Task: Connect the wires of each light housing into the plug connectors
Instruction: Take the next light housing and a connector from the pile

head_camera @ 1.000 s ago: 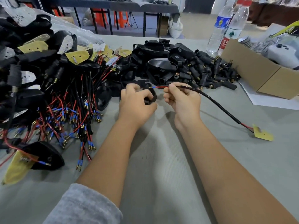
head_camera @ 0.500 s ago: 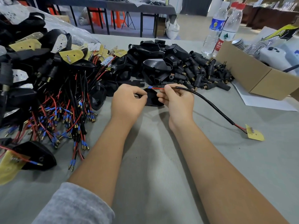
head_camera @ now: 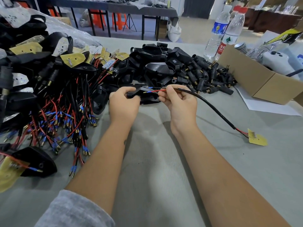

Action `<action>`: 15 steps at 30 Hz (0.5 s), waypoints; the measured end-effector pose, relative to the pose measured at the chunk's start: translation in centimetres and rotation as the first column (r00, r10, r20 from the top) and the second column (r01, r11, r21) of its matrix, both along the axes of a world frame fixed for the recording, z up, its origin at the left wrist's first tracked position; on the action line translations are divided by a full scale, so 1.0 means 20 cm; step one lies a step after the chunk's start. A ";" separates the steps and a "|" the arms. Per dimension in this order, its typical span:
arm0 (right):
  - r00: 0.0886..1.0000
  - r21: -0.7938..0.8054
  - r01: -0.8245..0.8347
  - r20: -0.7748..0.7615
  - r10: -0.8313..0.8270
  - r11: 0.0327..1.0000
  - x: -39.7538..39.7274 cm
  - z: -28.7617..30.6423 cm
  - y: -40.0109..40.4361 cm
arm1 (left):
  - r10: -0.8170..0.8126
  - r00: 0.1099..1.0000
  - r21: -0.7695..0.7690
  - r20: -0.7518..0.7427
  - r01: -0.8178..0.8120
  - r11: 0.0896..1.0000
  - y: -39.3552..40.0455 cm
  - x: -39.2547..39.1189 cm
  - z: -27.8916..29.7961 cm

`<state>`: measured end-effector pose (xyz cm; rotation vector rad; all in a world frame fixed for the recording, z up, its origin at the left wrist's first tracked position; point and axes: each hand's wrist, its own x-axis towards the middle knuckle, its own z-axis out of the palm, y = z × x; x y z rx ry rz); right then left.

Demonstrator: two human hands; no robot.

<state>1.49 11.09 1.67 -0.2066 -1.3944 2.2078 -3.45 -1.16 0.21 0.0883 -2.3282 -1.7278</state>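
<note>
My left hand [head_camera: 123, 103] grips a black plug connector [head_camera: 133, 94] above the grey table. My right hand [head_camera: 177, 99] pinches a black cable [head_camera: 213, 108] near its split end, where a red wire [head_camera: 156, 91] and a black wire [head_camera: 155, 87] with blue sleeves and brass tips point at the connector. The tips sit just short of the connector, apart from it. The cable trails right to a small yellow circuit board [head_camera: 256, 137] lying on the table. A black light housing [head_camera: 150, 99] lies just behind my hands.
A big heap of wired housings with yellow boards [head_camera: 49, 89] fills the left. Loose black housings and plug connectors [head_camera: 188, 71] are piled at the back centre. A cardboard box [head_camera: 255, 81] and two water bottles [head_camera: 224, 33] stand at the right.
My hands have drawn slightly apart, and the red and black wire tips now show between them. The left hand has turned the connector towards the tips.
</note>
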 end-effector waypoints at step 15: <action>1.000 0.020 0.010 0.020 -0.010 1.000 -0.02 -0.03 0.01 | -0.075 0.997 0.409 -0.010 0.073 0.909 0.01 -0.01 0.01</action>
